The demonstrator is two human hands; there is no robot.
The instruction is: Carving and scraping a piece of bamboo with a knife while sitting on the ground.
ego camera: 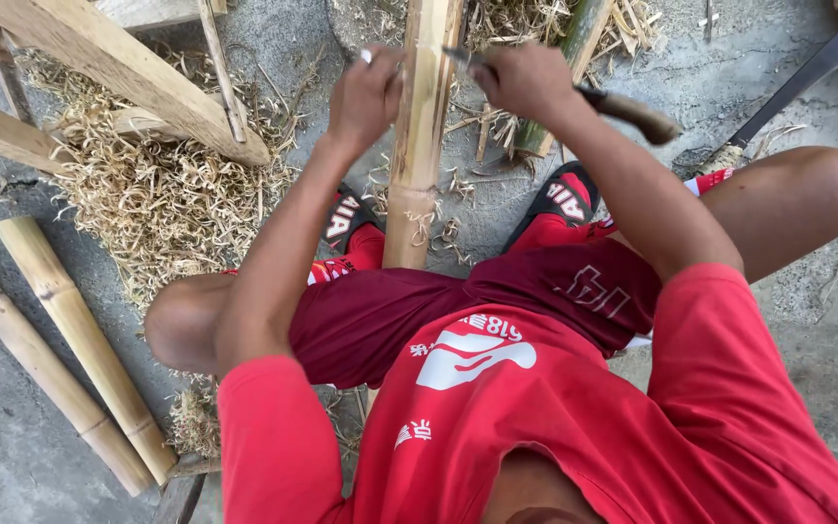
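I see bare concrete floor [817, 340] open to the right of the knee. On the left, shavings [162, 199], a wooden frame [118, 63] and two bamboo poles [80, 340] crowd the way.

Pale bamboo pole [419, 146] (upright btw. knees)

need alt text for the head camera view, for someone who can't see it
Seen from above, a seated person in red steadies an upright pale bamboo pole with the left hand while the right hand holds a wooden-handled knife against it. Pale shavings and two bamboo poles lie on grey concrete.
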